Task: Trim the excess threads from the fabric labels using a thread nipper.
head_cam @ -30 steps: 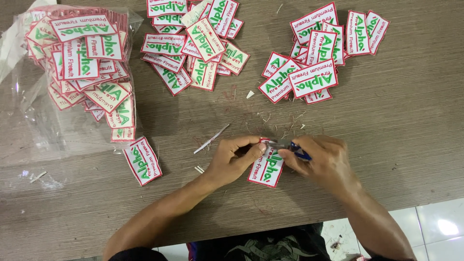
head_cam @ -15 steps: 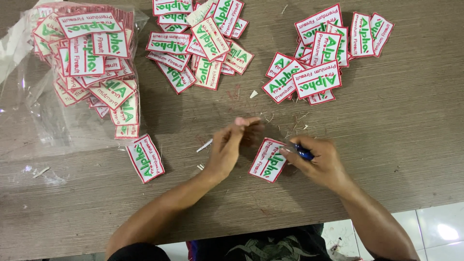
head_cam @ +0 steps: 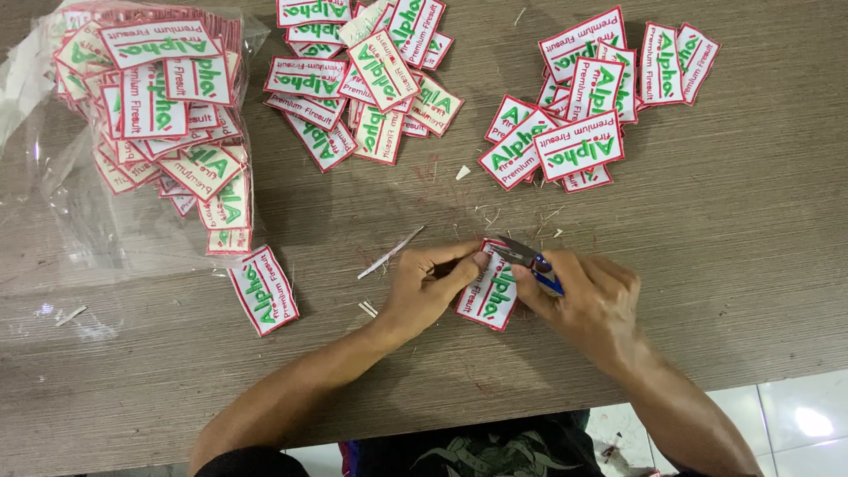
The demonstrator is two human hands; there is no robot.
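Red-edged patch (head_cam: pixel 488 296) pinned by left hand (head_cam: pixel 428 287), right hand (head_cam: pixel 587 296) gripping blue-handled snips (head_cam: pixel 530 259) at its top edge; trimming step, next cut likely needs steady alignment.

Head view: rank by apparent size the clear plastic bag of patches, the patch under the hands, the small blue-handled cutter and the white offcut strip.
1. Clear plastic bag of patches, by far the largest.
2. Patch under the hands, partly covered.
3 and 4. Blue-handled cutter and white offcut strip: similar length, and the right hand hides part of the cutter, so unranked.
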